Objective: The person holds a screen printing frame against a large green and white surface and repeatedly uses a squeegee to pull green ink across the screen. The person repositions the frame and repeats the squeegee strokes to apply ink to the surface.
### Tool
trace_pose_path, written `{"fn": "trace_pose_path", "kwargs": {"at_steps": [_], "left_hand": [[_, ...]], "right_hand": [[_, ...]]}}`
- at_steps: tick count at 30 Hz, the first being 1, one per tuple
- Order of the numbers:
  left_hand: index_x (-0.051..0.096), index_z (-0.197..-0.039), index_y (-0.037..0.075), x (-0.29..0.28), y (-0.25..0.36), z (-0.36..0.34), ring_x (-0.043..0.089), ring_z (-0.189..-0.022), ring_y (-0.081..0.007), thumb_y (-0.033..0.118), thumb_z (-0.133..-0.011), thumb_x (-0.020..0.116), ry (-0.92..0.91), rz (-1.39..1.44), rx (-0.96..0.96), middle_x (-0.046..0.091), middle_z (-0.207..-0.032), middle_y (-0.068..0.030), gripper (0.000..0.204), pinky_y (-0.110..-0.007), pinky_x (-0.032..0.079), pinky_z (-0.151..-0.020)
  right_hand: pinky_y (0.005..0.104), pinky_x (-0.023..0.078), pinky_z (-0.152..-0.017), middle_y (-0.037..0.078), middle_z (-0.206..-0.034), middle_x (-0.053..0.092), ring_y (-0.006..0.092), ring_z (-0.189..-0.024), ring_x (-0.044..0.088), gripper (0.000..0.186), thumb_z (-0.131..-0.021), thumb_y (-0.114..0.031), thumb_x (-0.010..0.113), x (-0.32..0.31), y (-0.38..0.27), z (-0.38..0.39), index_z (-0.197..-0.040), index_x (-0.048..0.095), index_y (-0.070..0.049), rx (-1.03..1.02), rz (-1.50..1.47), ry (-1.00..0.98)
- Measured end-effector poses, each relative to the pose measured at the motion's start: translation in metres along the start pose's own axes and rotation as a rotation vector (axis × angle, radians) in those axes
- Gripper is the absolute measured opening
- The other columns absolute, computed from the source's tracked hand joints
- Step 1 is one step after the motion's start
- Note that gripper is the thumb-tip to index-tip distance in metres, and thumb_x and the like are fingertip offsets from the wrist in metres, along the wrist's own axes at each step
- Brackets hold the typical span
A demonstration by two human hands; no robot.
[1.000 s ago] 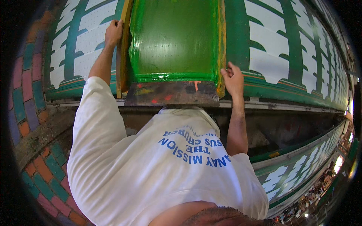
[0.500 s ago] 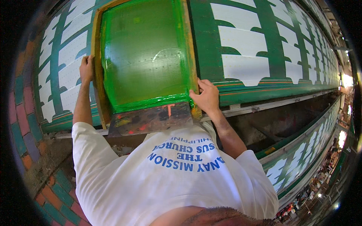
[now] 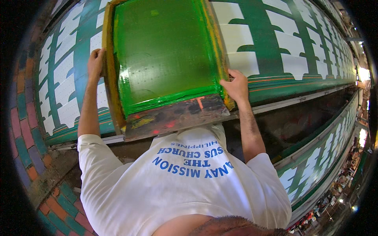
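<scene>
A screen-printing frame (image 3: 223, 51) with yellow-stained wooden sides and glossy green mesh (image 3: 165, 51) lies slightly angled across a long green table (image 3: 271, 89). A dark, paint-spattered board (image 3: 177, 116) runs along its near end. My left hand (image 3: 95, 59) is closed on the frame's left side, fingertips partly hidden. My right hand (image 3: 235, 84) holds the right side near the lower corner, thumb and fingers at the edge. White shaped pieces (image 3: 291, 49) lie in rows on the table, some right beside the frame. My white-shirted body is just below the board.
A metal rail (image 3: 295, 94) edges the table. Below it is a dark gap, then another green table (image 3: 303, 165) with white pieces. Coloured bricks (image 3: 63, 208) pave the floor at left. A cluttered, lit area shows at the far right.
The frame first appeared lower and farther left, then shifted rightward across the table, up beside the white pieces, while the view also moved. My right hand's raised fingers have closed on the frame's edge.
</scene>
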State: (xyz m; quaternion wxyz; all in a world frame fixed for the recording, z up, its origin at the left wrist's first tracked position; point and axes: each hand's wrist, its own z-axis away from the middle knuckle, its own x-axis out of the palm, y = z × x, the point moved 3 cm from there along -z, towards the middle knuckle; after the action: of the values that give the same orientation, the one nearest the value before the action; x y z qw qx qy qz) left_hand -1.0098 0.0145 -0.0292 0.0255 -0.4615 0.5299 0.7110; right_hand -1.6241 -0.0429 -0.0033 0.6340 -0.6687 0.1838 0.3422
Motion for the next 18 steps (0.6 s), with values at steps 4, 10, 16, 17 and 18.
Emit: {"fn": "trace_pose_path", "kwargs": {"at_steps": [4,10,16,17,18], "left_hand": [[0.069,-0.125,0.003,0.090,0.074,0.036,0.070,-0.109,-0.0285,0.050,-0.098,0.067,0.050,-0.023,-0.017,0.074,-0.118,-0.0183,0.054,-0.037,0.052,-0.097],[0.070,-0.121,0.003,0.175,0.147,0.081,0.071,-0.106,-0.0310,0.050,-0.098,0.067,0.103,-0.051,-0.015,0.074,-0.115,-0.0183,0.052,-0.039,0.053,-0.095],[0.067,-0.123,0.003,0.207,0.172,0.098,0.070,-0.109,-0.0358,0.051,-0.100,0.061,0.096,-0.125,-0.051,0.073,-0.117,-0.0200,0.053,-0.043,0.052,-0.096],[0.065,-0.125,0.003,0.210,0.171,0.096,0.069,-0.111,-0.0370,0.051,-0.101,0.059,0.101,-0.165,-0.049,0.072,-0.118,-0.0205,0.054,-0.044,0.052,-0.097],[0.064,-0.128,0.003,0.213,0.170,0.093,0.068,-0.112,-0.0381,0.051,-0.101,0.058,0.111,-0.204,-0.037,0.072,-0.120,-0.0210,0.055,-0.044,0.051,-0.098]], "right_hand": [[0.0416,0.058,-0.086,0.021,-0.109,0.073,0.0342,-0.099,0.072,0.044,-0.074,-0.016,0.080,-0.063,0.083,-0.024,-0.113,0.075,0.004,0.009,0.095,-0.009],[0.0397,0.057,-0.087,0.017,-0.111,0.072,0.0300,-0.100,0.072,0.046,-0.077,-0.014,0.080,-0.127,0.171,-0.039,-0.121,0.074,0.000,0.055,0.037,-0.047],[0.0399,0.057,-0.092,0.016,-0.117,0.071,0.0283,-0.107,0.071,0.048,-0.081,-0.013,0.080,-0.149,0.211,-0.038,-0.126,0.072,-0.001,0.072,-0.014,-0.084],[0.0400,0.057,-0.092,0.017,-0.118,0.071,0.0283,-0.108,0.071,0.049,-0.082,-0.014,0.080,-0.149,0.215,-0.038,-0.128,0.071,-0.001,0.071,-0.026,-0.097],[0.0402,0.057,-0.093,0.017,-0.120,0.070,0.0284,-0.109,0.070,0.051,-0.082,-0.015,0.081,-0.149,0.218,-0.037,-0.130,0.070,0.000,0.063,-0.052,-0.095]]}}
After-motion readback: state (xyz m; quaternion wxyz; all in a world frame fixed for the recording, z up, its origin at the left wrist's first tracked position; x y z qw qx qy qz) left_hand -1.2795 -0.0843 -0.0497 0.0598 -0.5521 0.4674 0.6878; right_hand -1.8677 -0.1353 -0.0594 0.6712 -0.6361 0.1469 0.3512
